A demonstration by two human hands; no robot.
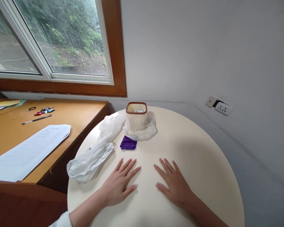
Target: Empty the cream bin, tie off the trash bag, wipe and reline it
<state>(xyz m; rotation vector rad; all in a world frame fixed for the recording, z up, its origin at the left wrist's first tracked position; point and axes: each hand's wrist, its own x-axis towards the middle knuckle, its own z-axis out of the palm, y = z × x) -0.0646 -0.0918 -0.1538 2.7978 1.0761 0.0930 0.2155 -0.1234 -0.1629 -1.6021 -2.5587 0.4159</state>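
My left hand (119, 184) lies flat on the round cream table (191, 142), palm down with its fingers spread, holding nothing. To its right, apart from it, my right hand (174, 184) rests the same way, open on the tabletop. Just beyond my left fingertips is a folded purple cloth (128, 143). Behind the cloth stands a small cream bin (136, 122) with a brown rim and a plastic bag bunched round its base; something whitish shows inside. A crumpled white plastic bag (92, 162) stretches along the table's left side.
At the left is a wooden desk (85, 110) bearing a stack of paper (35, 151), a pen (36, 119), keys (46, 110) and a black ring (31, 108). The white wall, with a socket (223, 108), borders the table behind and right. A window (73, 37) is above the desk.
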